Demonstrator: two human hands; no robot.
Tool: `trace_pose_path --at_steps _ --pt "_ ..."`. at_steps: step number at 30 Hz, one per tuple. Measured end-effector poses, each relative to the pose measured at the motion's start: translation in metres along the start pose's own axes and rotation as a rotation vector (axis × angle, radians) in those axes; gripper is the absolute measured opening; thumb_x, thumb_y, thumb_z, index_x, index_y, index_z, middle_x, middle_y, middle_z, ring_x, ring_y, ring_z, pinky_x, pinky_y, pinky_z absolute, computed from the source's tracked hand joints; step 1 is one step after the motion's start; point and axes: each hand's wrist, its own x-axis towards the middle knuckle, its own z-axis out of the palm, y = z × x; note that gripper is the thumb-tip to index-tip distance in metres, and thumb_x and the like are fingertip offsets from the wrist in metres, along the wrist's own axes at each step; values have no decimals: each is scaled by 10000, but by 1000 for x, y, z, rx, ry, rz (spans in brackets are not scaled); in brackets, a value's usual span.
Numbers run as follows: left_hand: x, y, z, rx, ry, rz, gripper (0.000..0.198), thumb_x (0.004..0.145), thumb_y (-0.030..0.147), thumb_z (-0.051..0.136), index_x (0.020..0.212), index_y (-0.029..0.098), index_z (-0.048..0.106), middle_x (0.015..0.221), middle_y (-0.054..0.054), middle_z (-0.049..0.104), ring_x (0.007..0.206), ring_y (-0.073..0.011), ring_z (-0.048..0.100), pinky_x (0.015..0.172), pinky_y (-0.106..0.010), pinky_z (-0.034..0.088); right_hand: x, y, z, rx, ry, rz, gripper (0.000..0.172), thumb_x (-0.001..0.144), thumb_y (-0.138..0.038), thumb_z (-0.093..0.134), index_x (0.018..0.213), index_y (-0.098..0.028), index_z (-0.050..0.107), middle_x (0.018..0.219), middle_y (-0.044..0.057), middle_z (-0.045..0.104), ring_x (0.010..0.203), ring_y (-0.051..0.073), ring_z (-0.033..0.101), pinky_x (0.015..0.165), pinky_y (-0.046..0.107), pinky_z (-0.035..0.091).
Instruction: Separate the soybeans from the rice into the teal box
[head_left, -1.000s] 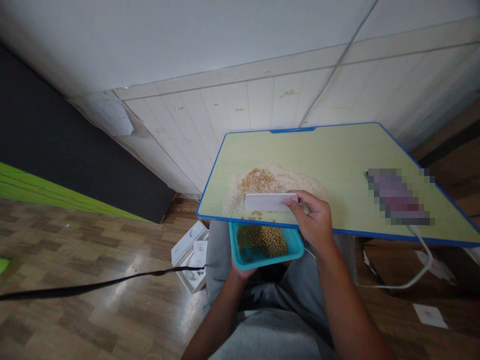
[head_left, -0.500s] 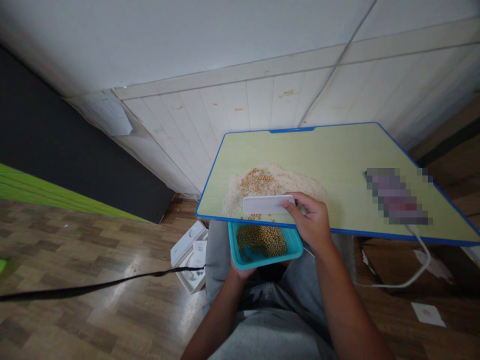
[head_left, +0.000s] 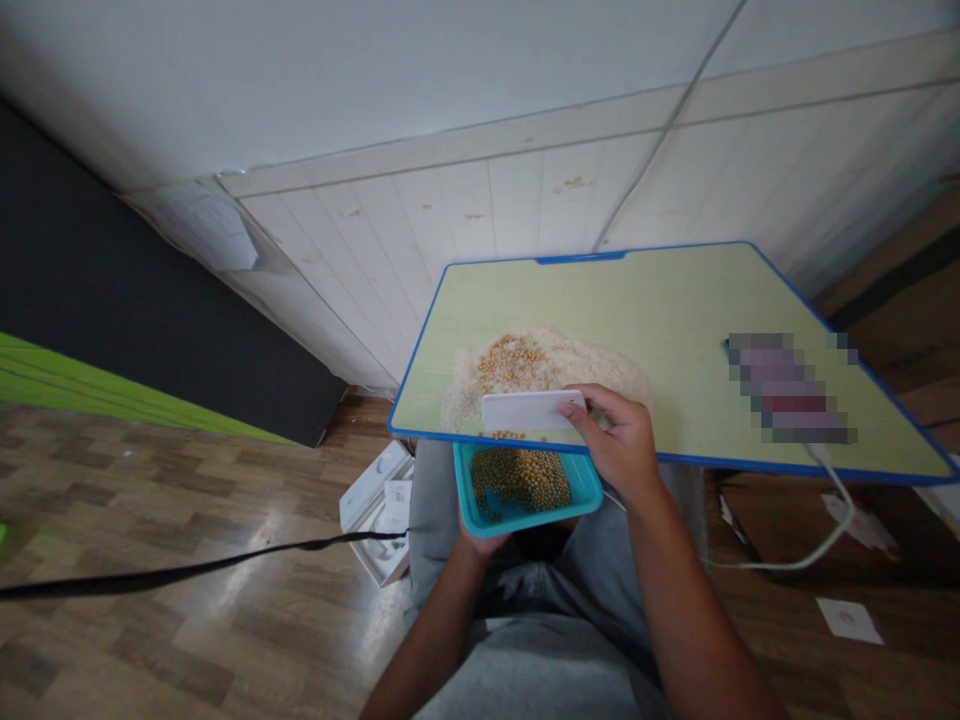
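My right hand (head_left: 621, 440) grips one end of a flat white plastic scraper (head_left: 525, 411), held on edge near the front rim of the yellow-green table (head_left: 660, 300). Behind the scraper lies a heap of rice (head_left: 585, 357) with yellow beans (head_left: 514, 362) mixed into its left part. A few beans sit between the scraper and the blue table edge. Just below that edge, my left hand (head_left: 484, 543) holds a turquoise plastic container (head_left: 525, 522) from underneath, its fingers mostly hidden. Beans (head_left: 532, 478) cover much of the container's bottom.
A blurred-out device (head_left: 787, 390) with a white cable (head_left: 844, 500) lies on the table's right side. An open white box (head_left: 379, 510) stands on the floor at left, with a black strap (head_left: 225, 560) beside it. A panelled wall (head_left: 450, 210) rises behind the table.
The scraper has come slightly closer to the front edge, with the beans before it nearer the rim. The container stays under the edge. The whole view has shifted slightly.
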Motion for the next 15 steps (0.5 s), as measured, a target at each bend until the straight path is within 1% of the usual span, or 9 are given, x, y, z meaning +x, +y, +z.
trace_pose_path --at_steps 3,8,12,15 --pt "-1 0 0 22 -16 1 654 1162 516 255 1051 353 878 1564 53 769 1615 -266 590 1403 -511 369 -1 -1 -1 5 -2 10 148 945 -395 825 954 -259 882 931 39 881 812 222 787 770 354 638" --pt "-1 -2 0 22 -47 6 657 1165 502 268 1056 348 896 1584 29 757 1607 -295 600 1414 -526 342 -1 -2 -3 -6 -1 20 130 942 -386 825 933 -269 881 921 33 879 805 219 779 779 359 640" --pt "3 -4 -6 7 -50 19 630 1157 489 297 1079 346 906 1547 4 788 1632 -312 569 1409 -552 358 -1 -3 -4 -12 -8 17 144 947 -405 824 924 -272 875 912 31 872 795 216 767 771 359 644" --pt "5 -5 -9 -5 -62 21 640 1155 487 289 1094 321 904 1518 -24 809 1620 -332 580 1391 -568 388 -2 -2 -5 -13 -2 17 145 945 -407 825 925 -273 876 905 29 868 789 212 761 769 357 645"
